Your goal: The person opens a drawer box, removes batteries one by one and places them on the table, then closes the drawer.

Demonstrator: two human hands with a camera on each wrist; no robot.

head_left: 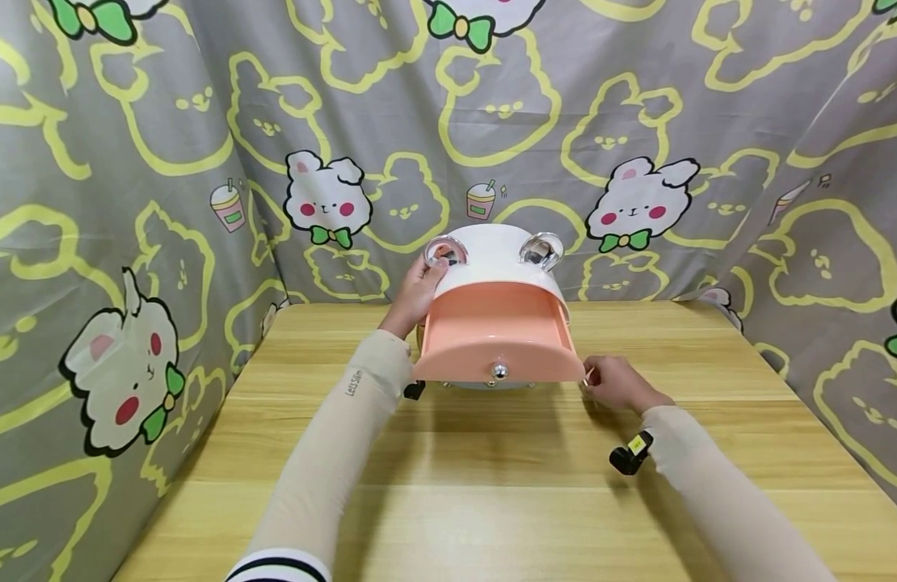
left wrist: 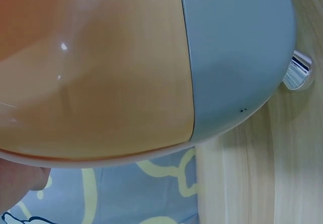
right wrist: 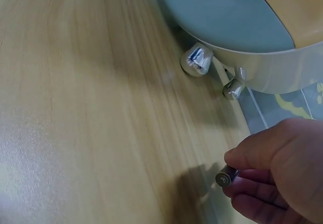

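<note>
A white rounded storage box (head_left: 492, 252) with two silver ears stands on the table, its pink drawer (head_left: 495, 360) pulled out toward me. My left hand (head_left: 418, 293) holds the box at its upper left, thumb against the left ear (head_left: 446, 251). In the left wrist view only part of that hand (left wrist: 20, 183) shows, behind the box's edge. To the right of the drawer front, low over the table, my right hand (head_left: 617, 384) pinches a small dark metallic tube (right wrist: 225, 177) between thumb and fingers. Its round end carries a mark and faces the right wrist camera.
Below the pink drawer is a blue-grey lower section (right wrist: 227, 17). Silver feet (right wrist: 197, 60) hold the box off the wooden table (head_left: 485, 501). A silver knob (head_left: 499, 370) sticks out from the drawer front. Patterned grey curtain (head_left: 397, 105) encloses the table's back and sides.
</note>
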